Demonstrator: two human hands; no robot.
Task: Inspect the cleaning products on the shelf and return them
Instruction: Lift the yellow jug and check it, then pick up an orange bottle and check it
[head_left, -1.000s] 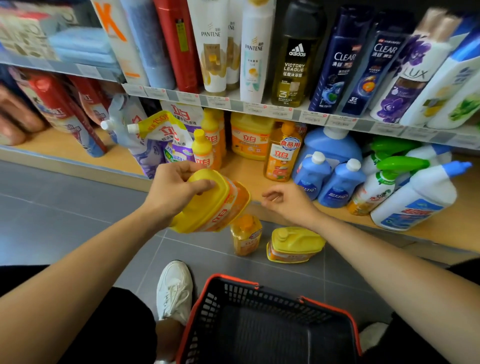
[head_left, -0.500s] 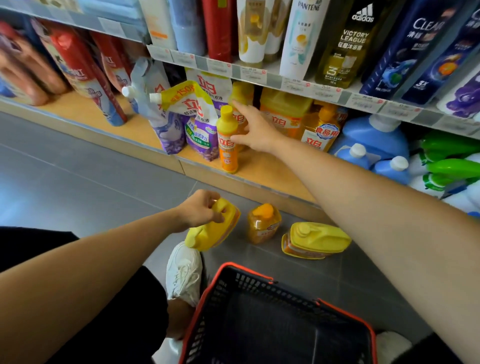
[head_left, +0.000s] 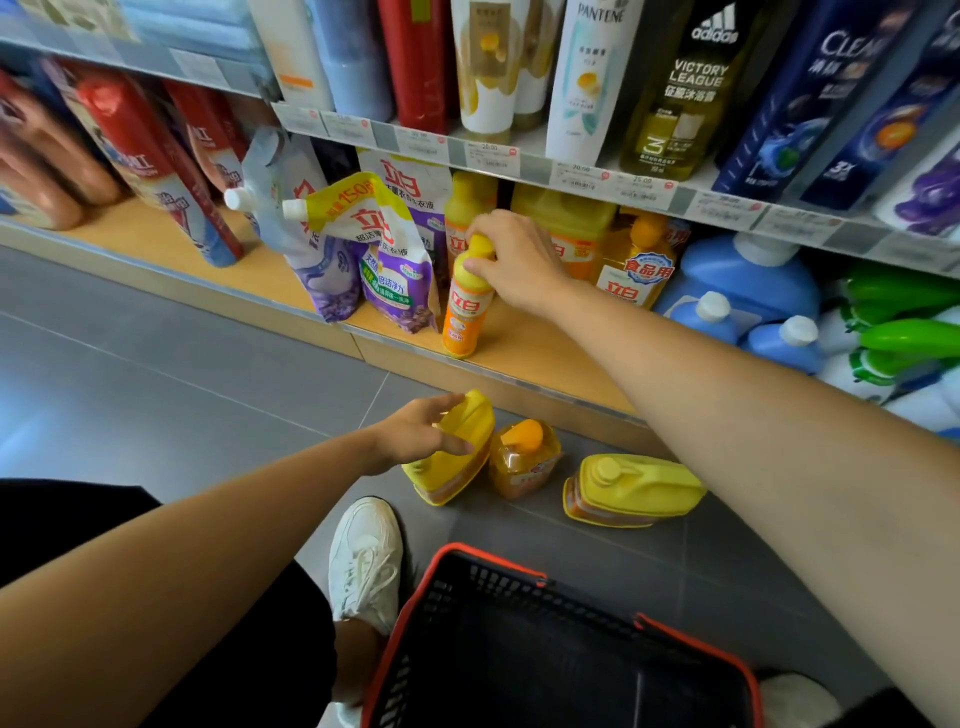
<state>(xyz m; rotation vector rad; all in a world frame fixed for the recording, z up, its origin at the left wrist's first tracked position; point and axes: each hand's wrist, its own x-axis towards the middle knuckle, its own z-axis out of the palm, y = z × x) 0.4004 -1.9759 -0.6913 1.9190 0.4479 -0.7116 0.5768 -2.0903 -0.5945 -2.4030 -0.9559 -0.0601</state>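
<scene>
My right hand (head_left: 511, 260) grips the yellow cap of a slim orange detergent bottle (head_left: 464, 314) that stands at the front edge of the bottom shelf (head_left: 540, 358). My left hand (head_left: 421, 434) rests with spread fingers on a yellow-topped jug (head_left: 457, 457) sitting tilted on the floor. Beside it on the floor are a small orange bottle (head_left: 524, 457) and a second yellow-topped jug (head_left: 631, 488) lying on its side.
Purple and yellow refill pouches (head_left: 363, 249) stand left of the slim bottle; more yellow jugs (head_left: 582, 228), blue bottles (head_left: 748, 296) and green-trigger sprays (head_left: 904, 332) fill the shelf to the right. A red-rimmed black basket (head_left: 519, 649) and my white shoe (head_left: 366, 561) are on the grey floor.
My left hand lowered the yellow-topped jug to the floor and loosened its fingers. My right hand reached to the shelf and closed on the slim bottle's cap.
</scene>
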